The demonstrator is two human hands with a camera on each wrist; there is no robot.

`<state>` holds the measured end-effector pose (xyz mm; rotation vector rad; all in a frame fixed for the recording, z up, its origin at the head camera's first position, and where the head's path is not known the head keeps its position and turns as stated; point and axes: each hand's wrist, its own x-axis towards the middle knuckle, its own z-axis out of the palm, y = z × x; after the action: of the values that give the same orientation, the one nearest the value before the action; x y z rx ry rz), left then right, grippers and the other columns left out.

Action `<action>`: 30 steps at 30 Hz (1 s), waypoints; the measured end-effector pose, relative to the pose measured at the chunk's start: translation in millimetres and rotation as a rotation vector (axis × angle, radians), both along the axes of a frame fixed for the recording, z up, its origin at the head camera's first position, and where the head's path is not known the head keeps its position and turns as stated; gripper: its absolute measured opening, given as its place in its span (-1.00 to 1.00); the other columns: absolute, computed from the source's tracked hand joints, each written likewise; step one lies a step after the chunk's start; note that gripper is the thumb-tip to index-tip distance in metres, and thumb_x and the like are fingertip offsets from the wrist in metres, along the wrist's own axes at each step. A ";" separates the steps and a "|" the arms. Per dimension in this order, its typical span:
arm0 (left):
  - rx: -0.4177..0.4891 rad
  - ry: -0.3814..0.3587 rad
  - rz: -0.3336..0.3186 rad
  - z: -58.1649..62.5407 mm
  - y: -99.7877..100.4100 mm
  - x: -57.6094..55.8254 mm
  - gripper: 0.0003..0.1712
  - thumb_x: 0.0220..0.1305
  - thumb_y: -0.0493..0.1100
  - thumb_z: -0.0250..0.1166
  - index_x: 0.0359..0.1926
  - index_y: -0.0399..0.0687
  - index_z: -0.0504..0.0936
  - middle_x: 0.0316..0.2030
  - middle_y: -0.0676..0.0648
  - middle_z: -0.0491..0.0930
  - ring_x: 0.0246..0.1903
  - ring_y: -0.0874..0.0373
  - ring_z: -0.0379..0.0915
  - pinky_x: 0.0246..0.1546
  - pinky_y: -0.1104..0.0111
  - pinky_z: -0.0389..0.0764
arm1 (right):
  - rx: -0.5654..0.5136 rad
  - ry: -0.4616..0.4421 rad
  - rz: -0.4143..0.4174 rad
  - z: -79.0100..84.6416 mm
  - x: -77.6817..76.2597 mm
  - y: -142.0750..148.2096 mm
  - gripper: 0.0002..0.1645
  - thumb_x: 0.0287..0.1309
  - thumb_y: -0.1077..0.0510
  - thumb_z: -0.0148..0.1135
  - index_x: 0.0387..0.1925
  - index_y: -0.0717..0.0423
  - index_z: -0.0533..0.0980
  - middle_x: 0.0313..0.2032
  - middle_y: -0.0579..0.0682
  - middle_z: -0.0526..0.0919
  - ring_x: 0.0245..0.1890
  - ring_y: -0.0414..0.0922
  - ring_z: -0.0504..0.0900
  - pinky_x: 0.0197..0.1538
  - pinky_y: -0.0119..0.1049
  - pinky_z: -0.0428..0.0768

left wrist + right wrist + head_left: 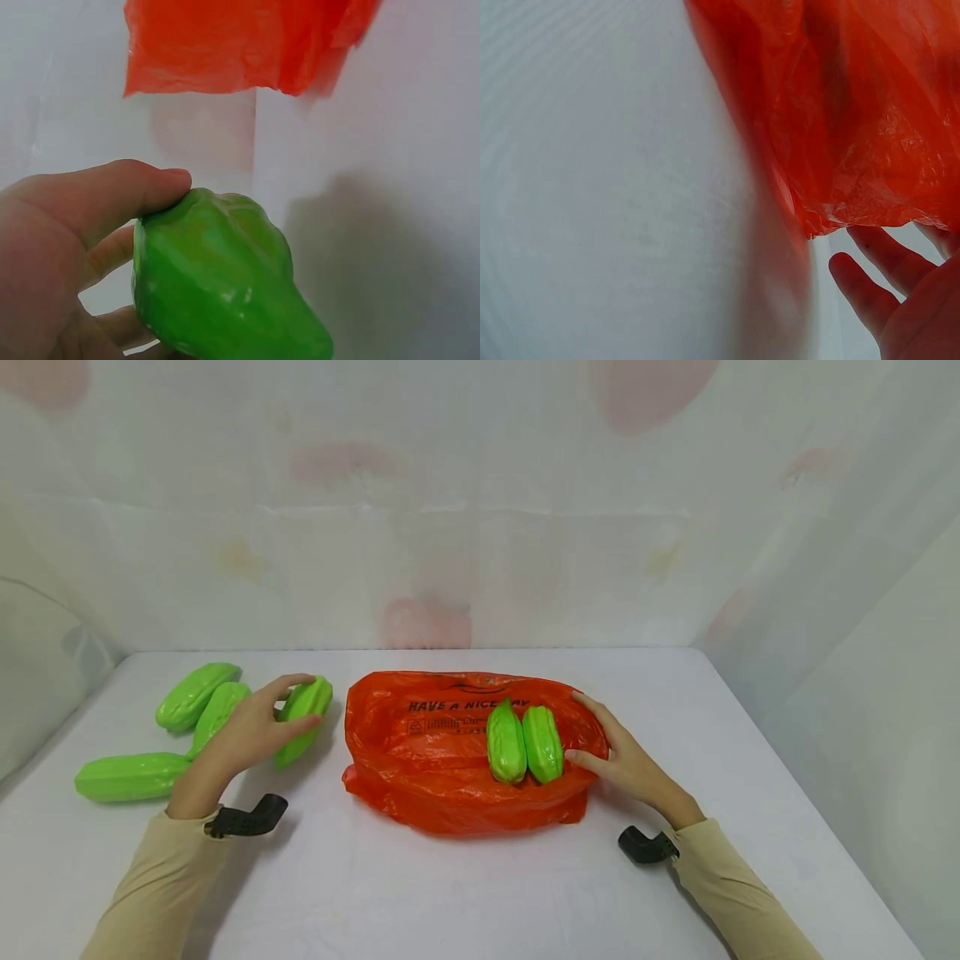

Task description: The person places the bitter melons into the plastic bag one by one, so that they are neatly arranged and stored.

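Observation:
My left hand (251, 727) holds a glossy green ridged fruit, which looks like a star fruit (306, 714), between thumb and fingers above the table. In the left wrist view the star fruit (217, 274) tapers towards the lower right. At the centre lies a red plastic bag (450, 810), its mouth spread, with black lettering inside. Two star fruits (507, 747) stand side by side in its right half. My right hand (633, 768) touches the bag's right rim with thumb and fingers spread apart. In the right wrist view relaxed fingers (862, 292) show beside the bag (870, 150).
Several more green star fruits (135, 777) lie at the left of the white table (420, 902), one partly hidden behind my left hand. A pale patterned curtain (480, 577) hangs behind the table's back edge. A black device (251, 818) sits on each wrist.

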<state>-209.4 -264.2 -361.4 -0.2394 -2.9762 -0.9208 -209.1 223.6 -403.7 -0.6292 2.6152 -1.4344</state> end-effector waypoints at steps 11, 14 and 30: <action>0.026 0.009 0.009 9.0 5.9 3.0 -0.25 0.35 0.04 0.27 0.44 -0.08 0.23 0.23 -0.51 0.38 0.02 -0.46 0.52 -0.12 -0.10 0.64 | 0.014 0.011 0.000 -0.8 -0.3 1.4 -0.09 0.30 0.04 0.24 0.55 -0.18 0.00 0.50 0.11 0.11 0.44 0.20 0.20 0.32 0.30 0.35; 0.028 0.009 0.016 12.2 8.9 4.4 -0.24 0.36 0.05 0.26 0.45 -0.07 0.22 0.25 -0.50 0.38 0.03 -0.46 0.52 -0.11 -0.12 0.63 | 0.011 0.013 0.002 -1.3 -0.5 1.4 -0.09 0.30 0.04 0.24 0.54 -0.18 0.00 0.50 0.11 0.11 0.44 0.20 0.20 0.32 0.31 0.34; 0.039 0.047 0.041 28.2 23.8 12.4 -0.23 0.36 0.07 0.25 0.48 -0.05 0.23 0.18 -0.42 0.47 0.00 -0.36 0.54 -0.16 -0.04 0.65 | 0.008 0.017 0.007 -1.1 -0.3 1.6 -0.09 0.31 0.04 0.24 0.55 -0.17 0.00 0.51 0.10 0.09 0.46 0.21 0.17 0.33 0.32 0.33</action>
<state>-196.9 -240.4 -333.1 -0.1963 -2.9060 -0.9538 -209.4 225.2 -404.8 -0.6515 2.6277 -1.4215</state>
